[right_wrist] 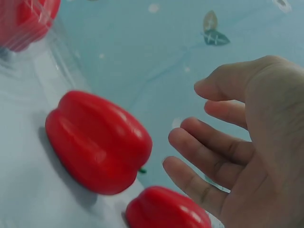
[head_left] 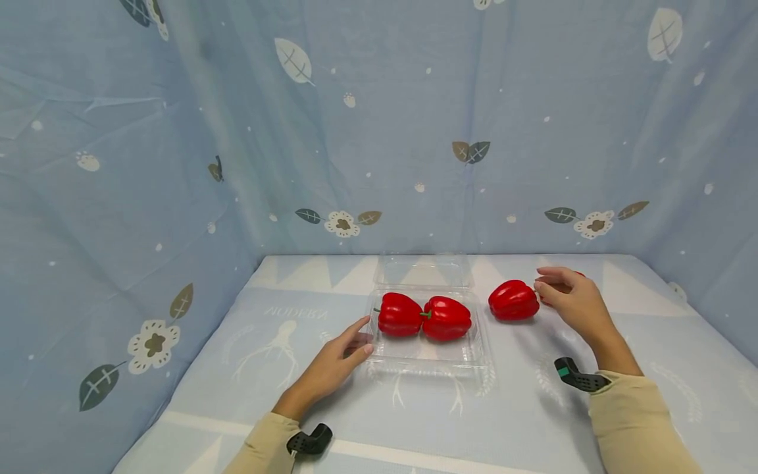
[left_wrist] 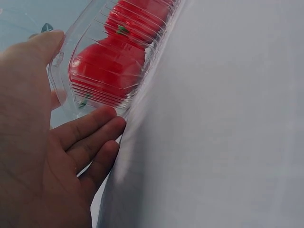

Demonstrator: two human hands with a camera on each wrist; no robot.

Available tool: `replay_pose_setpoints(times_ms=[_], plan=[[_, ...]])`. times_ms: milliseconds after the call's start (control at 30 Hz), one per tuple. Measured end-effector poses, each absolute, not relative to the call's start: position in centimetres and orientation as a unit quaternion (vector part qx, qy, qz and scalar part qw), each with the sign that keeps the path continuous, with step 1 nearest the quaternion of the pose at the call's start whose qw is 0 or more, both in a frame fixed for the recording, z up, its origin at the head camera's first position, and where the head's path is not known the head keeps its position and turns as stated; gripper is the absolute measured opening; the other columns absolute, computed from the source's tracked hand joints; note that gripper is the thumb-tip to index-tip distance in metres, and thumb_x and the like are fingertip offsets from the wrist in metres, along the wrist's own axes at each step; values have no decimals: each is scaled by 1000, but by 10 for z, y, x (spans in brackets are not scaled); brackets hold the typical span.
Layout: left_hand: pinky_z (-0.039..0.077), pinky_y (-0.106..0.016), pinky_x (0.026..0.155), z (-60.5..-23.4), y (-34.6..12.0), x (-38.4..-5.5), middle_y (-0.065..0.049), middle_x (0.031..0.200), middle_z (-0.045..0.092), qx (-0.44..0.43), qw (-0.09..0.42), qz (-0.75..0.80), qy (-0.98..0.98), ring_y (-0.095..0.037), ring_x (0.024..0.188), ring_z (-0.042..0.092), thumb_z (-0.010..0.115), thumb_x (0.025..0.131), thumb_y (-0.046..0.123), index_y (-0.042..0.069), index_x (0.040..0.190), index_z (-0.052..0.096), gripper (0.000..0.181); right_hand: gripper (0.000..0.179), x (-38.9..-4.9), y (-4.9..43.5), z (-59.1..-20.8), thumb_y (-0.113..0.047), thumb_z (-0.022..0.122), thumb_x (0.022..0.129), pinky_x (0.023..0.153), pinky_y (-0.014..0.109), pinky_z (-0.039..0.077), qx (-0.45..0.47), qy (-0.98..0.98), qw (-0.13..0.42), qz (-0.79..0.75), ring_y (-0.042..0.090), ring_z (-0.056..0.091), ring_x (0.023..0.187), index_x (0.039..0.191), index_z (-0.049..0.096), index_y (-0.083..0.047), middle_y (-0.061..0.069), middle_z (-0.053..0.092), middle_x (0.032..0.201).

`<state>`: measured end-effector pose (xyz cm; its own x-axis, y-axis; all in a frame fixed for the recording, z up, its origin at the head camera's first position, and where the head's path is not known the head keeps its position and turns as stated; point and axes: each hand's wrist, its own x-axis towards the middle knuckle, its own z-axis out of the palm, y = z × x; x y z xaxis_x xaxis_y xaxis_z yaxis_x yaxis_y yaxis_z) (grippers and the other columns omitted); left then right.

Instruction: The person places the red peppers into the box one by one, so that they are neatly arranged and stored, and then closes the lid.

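Touching the clear container [head_left: 426, 363], my left hand [head_left: 331, 362] has thumb and fingers apart. My right hand [head_left: 571, 297], fingers parted, hovers near a red pepper [head_left: 513, 301].

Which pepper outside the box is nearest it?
The red pepper just right of the clear box; the other loose pepper lies farther right, mostly behind the right hand in the head view.

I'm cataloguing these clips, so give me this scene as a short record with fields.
Container: clear plastic container, lid open at the back
Inside: left pepper and right pepper, both red
Left hand: left hand at the container's left side
Right hand: right hand holding nothing
Outside: near pepper, red, right of container; far pepper, red, partly hidden behind right hand in head view
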<state>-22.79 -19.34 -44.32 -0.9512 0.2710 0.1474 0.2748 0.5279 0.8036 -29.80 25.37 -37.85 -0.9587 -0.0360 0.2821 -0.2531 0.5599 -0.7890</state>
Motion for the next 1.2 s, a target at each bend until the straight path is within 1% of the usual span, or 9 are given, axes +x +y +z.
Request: replay_pose_setpoints(times_ms=[100, 167, 433, 500, 633, 733, 900, 1033, 1200], plan=[[44, -49, 105, -443, -194, -228, -6, 133, 62, -159, 2, -457, -875, -21, 119, 60, 58, 103, 35, 23, 158, 34, 61, 57, -299, 258, -383, -40, 57, 102, 74, 9, 50, 66, -880, 104, 460, 39, 61, 111, 142, 51, 0, 25, 59, 130], [44, -49, 105, -444, -194, -227, -6, 134, 62, -161, 2, -456, -875, -21, 119, 60, 58, 103, 36, 22, 158, 33, 62, 59, -300, 260, -387, -43, 55, 102, 75, 13, 52, 58, -883, 94, 456, 39, 61, 111, 142, 51, 0, 25, 59, 130], [43, -50, 104, -446, -195, -227, -4, 134, 62, -161, 5, -446, -881, -20, 118, 61, 57, 103, 35, 24, 159, 32, 62, 66, -305, 259, -401, -51, 52, 101, 79, 42, 58, 28, -909, 65, 412, 39, 61, 106, 142, 50, 1, 28, 57, 130], [43, -49, 105, -446, -195, -227, -4, 135, 62, -162, 6, -444, -881, -20, 118, 61, 58, 103, 35, 25, 159, 32, 62, 68, -305, 259, -403, -53, 51, 101, 81, 45, 58, 21, -909, 57, 413, 40, 60, 108, 142, 50, 2, 28, 57, 130], [43, -50, 105, -448, -195, -227, -2, 135, 63, -164, 9, -440, -883, -20, 118, 61, 57, 103, 36, 26, 159, 32, 62, 74, -309, 260, -408, -57, 49, 100, 83, 45, 57, 16, -911, 39, 410, 40, 60, 108, 144, 47, 3, 29, 56, 131], [43, -50, 104, -448, -195, -228, -1, 135, 63, -163, 8, -440, -883, -20, 118, 61, 57, 103, 36, 27, 159, 31, 62, 78, -311, 259, -412, -59, 47, 100, 87, 50, 55, 20, -915, 30, 401, 42, 57, 110, 145, 45, 4, 31, 54, 132], [44, -50, 104, -447, -195, -228, -2, 135, 62, -163, 9, -441, -882, -20, 118, 61, 58, 103, 35, 27, 159, 31, 62, 82, -313, 254, -416, -62, 44, 99, 97, 63, 44, 14, -918, 24, 395, 50, 47, 122, 147, 41, 5, 34, 49, 136], [43, -49, 105, -446, -195, -229, -2, 135, 62, -160, 9, -442, -883, -20, 119, 60, 58, 103, 35, 27, 159, 32, 62, 85, -314, 252, -418, -65, 43, 98, 100, 66, 41, -11, -919, 19, 395, 52, 42, 125, 148, 39, 4, 33, 46, 139], [43, -49, 105, -445, -194, -230, -3, 135, 63, -160, 11, -440, -884, -21, 118, 61, 58, 103, 35, 26, 159, 33, 62, 85, -314, 250, -419, -66, 42, 98, 100, 66, 40, -21, -918, 20, 396, 52, 43, 126, 148, 40, 4, 34, 46, 140]])
